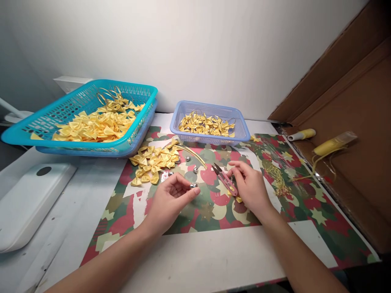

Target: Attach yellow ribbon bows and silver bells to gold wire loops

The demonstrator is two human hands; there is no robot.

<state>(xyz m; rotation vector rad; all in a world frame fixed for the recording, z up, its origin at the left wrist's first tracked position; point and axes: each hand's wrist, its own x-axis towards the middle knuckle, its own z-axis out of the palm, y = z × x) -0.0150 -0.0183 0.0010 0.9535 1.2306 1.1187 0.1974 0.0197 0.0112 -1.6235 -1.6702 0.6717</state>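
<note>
In the head view I see the left hand (168, 199) pinching a small, rounded, shiny silver metal piece (193, 185) between thumb and fingertips, near centre; to its right, the right hand (250, 185) is partly curled beside pink-handled, dark-bladed thread snips (226, 182), and I cannot tell whether it grips them. I judge that a loosened pinch could drop the smooth piece among similar loose silver pieces (196, 170) farther off, and the exposed blades could nick a careless finger.

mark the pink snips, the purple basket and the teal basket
Pink snips (225, 181), head view: on the handles
Purple basket (210, 137), head view: on the front rim
Teal basket (76, 144), head view: on the front rim
</note>
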